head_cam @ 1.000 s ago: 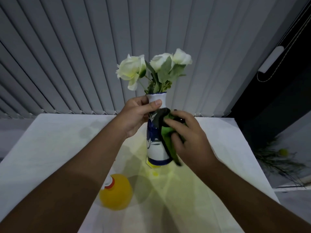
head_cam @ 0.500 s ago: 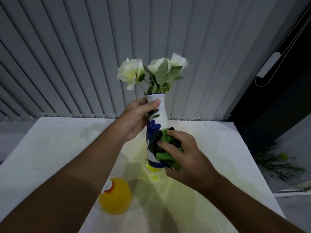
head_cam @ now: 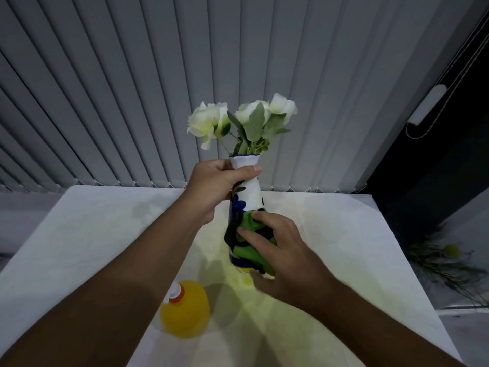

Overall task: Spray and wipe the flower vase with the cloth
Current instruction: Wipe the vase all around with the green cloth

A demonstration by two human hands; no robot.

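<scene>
A white vase [head_cam: 250, 192] with blue flower patterns stands on the white table [head_cam: 87, 234] and holds white roses [head_cam: 209, 121] with green leaves. My left hand [head_cam: 214, 186] grips the vase's neck just under the rim. My right hand [head_cam: 280, 250] presses a green and dark cloth [head_cam: 247, 251] against the lower front of the vase, covering most of its base. A yellow spray bottle [head_cam: 185, 308] with a white and red collar stands on the table near my left forearm; its top is partly hidden by the arm.
Grey vertical blinds [head_cam: 158, 88] hang right behind the table's far edge. A dark doorway [head_cam: 428, 181] is at the right, with green stems and a yellow ball [head_cam: 449, 251] on the floor below the table's right edge.
My right hand slid the cloth down from the vase's neck to its lower body. My left hand kept its hold on the neck.
</scene>
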